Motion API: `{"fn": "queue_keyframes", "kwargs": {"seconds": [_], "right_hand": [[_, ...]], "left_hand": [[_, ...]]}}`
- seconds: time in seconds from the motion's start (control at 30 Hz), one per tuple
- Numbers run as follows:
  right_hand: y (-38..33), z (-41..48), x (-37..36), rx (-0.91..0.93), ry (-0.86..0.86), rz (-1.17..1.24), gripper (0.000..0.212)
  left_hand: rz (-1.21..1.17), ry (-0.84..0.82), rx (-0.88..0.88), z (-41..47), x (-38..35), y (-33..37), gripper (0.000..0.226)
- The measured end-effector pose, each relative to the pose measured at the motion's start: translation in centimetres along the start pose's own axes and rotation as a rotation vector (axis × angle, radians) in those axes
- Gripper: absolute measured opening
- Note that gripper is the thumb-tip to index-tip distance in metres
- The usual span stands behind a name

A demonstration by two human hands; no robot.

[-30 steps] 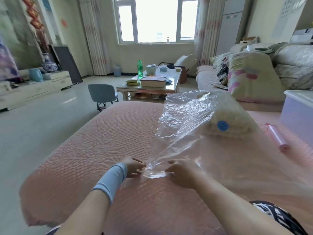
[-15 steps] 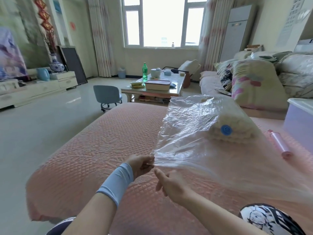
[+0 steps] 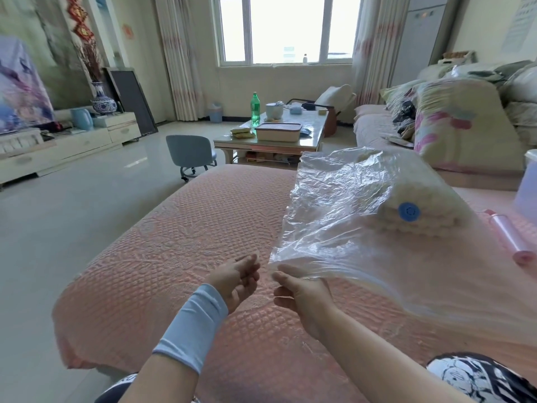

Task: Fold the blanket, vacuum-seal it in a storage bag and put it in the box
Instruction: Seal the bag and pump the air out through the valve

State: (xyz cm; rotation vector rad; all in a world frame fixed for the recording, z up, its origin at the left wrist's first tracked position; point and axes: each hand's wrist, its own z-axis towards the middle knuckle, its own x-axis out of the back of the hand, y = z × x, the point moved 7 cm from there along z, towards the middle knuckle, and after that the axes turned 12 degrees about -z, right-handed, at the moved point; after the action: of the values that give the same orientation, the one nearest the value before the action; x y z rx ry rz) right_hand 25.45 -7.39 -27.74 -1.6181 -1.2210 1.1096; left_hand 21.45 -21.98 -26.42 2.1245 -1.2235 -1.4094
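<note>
Clear plastic is pinched in the right hand (image 3: 302, 289), which grips the near mouth edge of the storage bag (image 3: 343, 216) and lifts it off the bed (image 3: 180, 257); the left hand (image 3: 238, 274) is just beside that corner with fingers loosely curled and appears to hold nothing. The folded cream blanket (image 3: 421, 210) already lies inside the bag, under the blue valve (image 3: 409, 211), so folding and loading look done. Sealing the mouth, drawing the air out and boxing seem to remain. A pink pump (image 3: 508, 237) lies near the bag on the right, and the pale box (image 3: 527, 187) stands at the right edge of view. The bed offers open room to the left before it drops to the floor.
</note>
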Motion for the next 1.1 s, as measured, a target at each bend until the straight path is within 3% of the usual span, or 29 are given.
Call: {"fn": "queue_keyframes", "kwargs": {"seconds": [0.1, 0.27, 0.63, 0.8, 1.1], "right_hand": [[0.1, 0.1, -0.2, -0.027, -0.045, 0.015, 0.029], [0.4, 0.1, -0.7, -0.064, -0.124, -0.01, 0.016], [-0.6, -0.3, 0.0, 0.098, -0.027, -0.094, 0.016], [-0.8, -0.4, 0.2, 0.136, -0.004, -0.081, 0.013], [-1.0, -0.2, 1.0, 0.154, 0.098, -0.026, 0.009]], "left_hand": [[-0.006, -0.071, -0.035, 0.2, -0.3, -0.3, 0.021], [0.07, -0.039, -0.077, 0.0, -0.1, -0.6, 0.011], [-0.032, 0.038, -0.045, -1.4, -0.1, -3.4, 0.019], [-0.063, 0.004, 0.026, -1.5, -0.5, -3.9, 0.007], [-0.038, -0.01, 0.014, -1.6, -0.9, -3.7, 0.009]]}}
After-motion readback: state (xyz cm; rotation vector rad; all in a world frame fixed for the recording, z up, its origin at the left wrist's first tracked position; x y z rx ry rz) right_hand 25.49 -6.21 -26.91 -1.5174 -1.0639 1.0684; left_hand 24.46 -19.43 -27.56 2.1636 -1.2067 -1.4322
